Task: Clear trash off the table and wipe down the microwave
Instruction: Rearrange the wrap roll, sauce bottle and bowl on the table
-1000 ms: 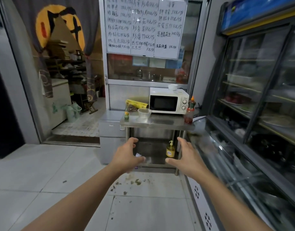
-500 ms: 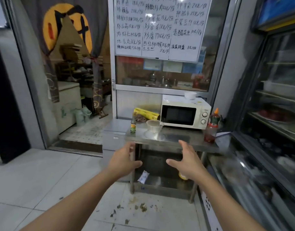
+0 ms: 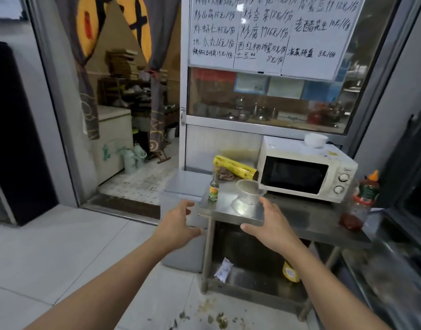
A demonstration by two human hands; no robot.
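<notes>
While both hands are held apart with fingers relaxed, nothing is gripped: the left hand [image 3: 178, 226] is seen off the table [image 3: 228, 214] corner, the right hand [image 3: 272, 226] over its front edge. A plastic cup [image 3: 250, 191] is set near that edge, just beside the microwave [image 3: 304, 169] at the back.

Counted: one microwave [image 3: 306, 171], two bowls [image 3: 250, 191] [image 3: 315, 140], three bottles [image 3: 213, 186] [image 3: 364, 198] [image 3: 291, 272], one yellow roll [image 3: 234, 166], two hands [image 3: 178, 225] [image 3: 273, 226].

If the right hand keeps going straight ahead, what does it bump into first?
Probably the clear plastic cup. The right hand is open, its fingers pointing up at it, just short of the table. Depth is hard to judge.
</notes>
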